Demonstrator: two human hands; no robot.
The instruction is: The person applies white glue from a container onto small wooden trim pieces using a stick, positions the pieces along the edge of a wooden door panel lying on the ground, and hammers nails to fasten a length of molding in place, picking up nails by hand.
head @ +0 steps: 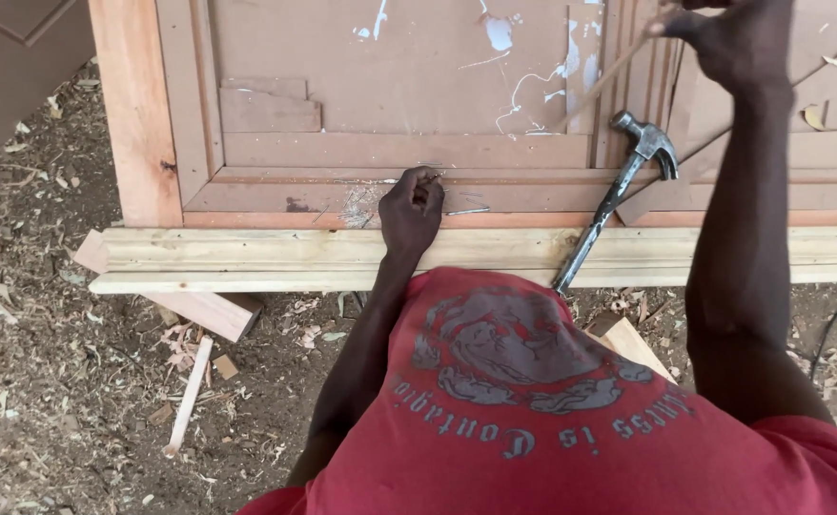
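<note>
A thin wooden strip (pixel 609 72) slants across the upper right of the reddish door panel (pixel 390 86), its top end pinched in the closed fingers of the right hand (pixel 733 38) at the frame's upper edge. The left hand (pixel 411 212) rests on the panel's lower rail with fingers curled together over small nails (pixel 466 211) beside it. A claw hammer (pixel 614 195) lies just right, its handle crossing the pale timber rail (pixel 247 259) above sawdust-strewn ground (pixel 66 401)

No packages, labels, signs or screens here.
</note>
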